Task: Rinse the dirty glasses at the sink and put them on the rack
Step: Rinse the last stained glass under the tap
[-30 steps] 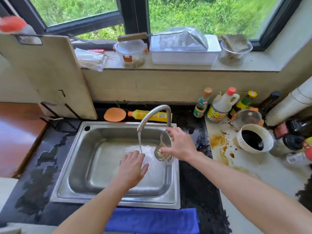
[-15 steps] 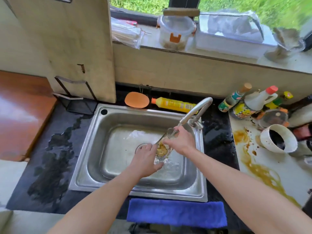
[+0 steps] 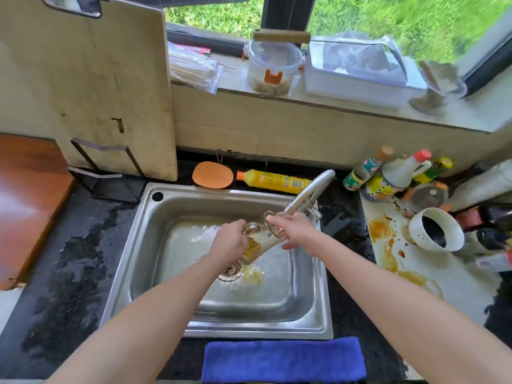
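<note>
In the head view the clear drinking glass [image 3: 261, 241], smeared with yellow-brown residue, lies tilted over the stainless steel sink [image 3: 221, 332] just below the curved metal tap [image 3: 310, 189]. The left hand [image 3: 230, 243] curls round its lower end and the right hand [image 3: 297, 234] pinches it near the rim. Wet, it is probably light, stiff, slippery and breakable, so a grip round the body seems safest

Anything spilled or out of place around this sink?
Yes: brown sauce is smeared in streaks across the white counter right of the sink, beside a white cup. There are water patches on the black counter on the left. A yellow bottle lies on its side behind the sink.
</note>
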{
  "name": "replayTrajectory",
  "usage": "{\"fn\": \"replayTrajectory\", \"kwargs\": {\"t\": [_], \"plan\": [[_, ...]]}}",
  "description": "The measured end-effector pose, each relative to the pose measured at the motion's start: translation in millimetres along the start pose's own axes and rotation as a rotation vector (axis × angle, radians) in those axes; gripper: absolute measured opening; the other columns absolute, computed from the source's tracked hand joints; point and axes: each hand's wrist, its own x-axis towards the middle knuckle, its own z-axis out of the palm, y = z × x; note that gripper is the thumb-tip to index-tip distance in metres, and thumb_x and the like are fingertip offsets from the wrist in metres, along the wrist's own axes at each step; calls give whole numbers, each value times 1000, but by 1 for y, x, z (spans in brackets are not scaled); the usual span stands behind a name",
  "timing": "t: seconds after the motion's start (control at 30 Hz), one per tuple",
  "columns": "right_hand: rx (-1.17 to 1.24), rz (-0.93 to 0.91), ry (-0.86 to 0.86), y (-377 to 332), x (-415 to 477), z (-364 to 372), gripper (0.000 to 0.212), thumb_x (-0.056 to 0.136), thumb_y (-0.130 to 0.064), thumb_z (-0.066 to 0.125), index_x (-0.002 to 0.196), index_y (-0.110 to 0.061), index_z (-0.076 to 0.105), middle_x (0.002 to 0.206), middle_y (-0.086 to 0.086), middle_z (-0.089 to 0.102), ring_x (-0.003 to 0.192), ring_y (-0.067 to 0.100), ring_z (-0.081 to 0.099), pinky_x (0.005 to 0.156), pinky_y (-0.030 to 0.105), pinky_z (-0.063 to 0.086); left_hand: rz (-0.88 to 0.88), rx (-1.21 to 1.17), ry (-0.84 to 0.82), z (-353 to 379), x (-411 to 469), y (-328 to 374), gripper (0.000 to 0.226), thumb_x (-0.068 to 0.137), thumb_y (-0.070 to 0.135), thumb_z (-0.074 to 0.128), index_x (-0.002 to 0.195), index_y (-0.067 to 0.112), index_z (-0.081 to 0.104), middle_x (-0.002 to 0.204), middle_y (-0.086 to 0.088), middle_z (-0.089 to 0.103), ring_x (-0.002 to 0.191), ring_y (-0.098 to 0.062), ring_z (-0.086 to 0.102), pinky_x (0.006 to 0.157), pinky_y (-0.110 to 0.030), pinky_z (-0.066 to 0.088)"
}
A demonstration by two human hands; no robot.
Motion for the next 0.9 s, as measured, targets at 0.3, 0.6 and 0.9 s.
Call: {"fn": "replayTrajectory", "kwargs": {"t": [0.3,0.6,0.9], "plan": [[-69,-29,-149,-5,7,-7,24,93,-20,67,113,-7,65,101,10,74,86,23,74,68,32,60,-171,-259,-262,-24,9,10,31,82,-5,36,84,11,63,88,-13,69,86,-38,66,46,-44,57],[100,96,6,-3,11,-8,10,97,-7,60,96,2,63,97,20,72,83,36,74,50,25,57,-11,-120,-55,25,-23,-3,91,71,36,67,149,28,20,148,0,29,131,-19,38,99,-39,45],[-267,-120,72,-3,5,-10,17,88,-24,72,99,-14,63,92,6,70,78,18,68,72,36,59,-11,-100,-147,2,-4,2,60,51,31,79,103,30,47,98,7,61,83,-16,61,71,-40,56]]}}
